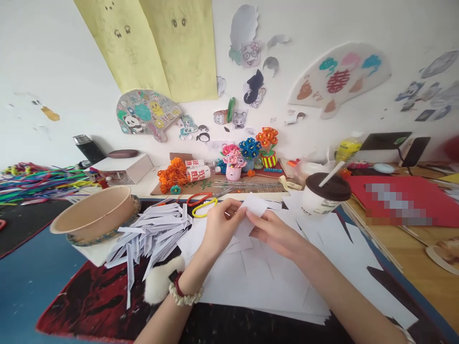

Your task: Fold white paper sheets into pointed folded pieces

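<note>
Between my two hands is a small white piece of paper (pixel 255 204), raised just above the desk. My left hand (pixel 223 224) pinches its left side between thumb and fingers. On the other side, my right hand (pixel 275 230) grips the paper's right edge, thumb on top. Beneath both hands lie spread white paper sheets (pixel 265 282). To the left is a pile of narrow folded paper strips (pixel 158 229). Scissors with yellow handles (pixel 203 208) rest just beyond my left hand.
A wide tan bowl (pixel 95 210) stands at left, a white cup with brown lid and straw (pixel 324 196) at right. Behind are flower pots (pixel 234 167), orange flowers (pixel 174 174) and a white box (pixel 120 168). A fluffy white object (pixel 159 282) lies by my left wrist.
</note>
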